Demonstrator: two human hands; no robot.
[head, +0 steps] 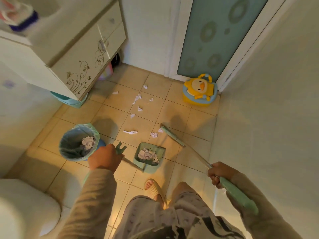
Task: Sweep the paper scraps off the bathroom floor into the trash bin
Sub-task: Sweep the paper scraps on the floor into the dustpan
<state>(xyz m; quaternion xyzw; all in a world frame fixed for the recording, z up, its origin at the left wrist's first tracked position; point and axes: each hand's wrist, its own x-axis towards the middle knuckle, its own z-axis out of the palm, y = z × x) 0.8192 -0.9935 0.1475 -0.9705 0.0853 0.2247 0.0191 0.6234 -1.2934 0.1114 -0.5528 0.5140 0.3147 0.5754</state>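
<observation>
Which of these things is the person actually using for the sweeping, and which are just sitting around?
In use: broom gripped by the right hand, dustpan held by the left hand, trash bin, paper scraps.
Just there: duck potty, toilet, cabinet, door.

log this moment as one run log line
left hand grips dustpan handle | right hand grips broom | dustpan on floor, part loaded | trash bin holds paper | loose scraps on floor

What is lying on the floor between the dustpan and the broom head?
In the head view, two crumpled paper scraps lie there, close beside the broom head and just beyond the dustpan's open mouth.
</observation>
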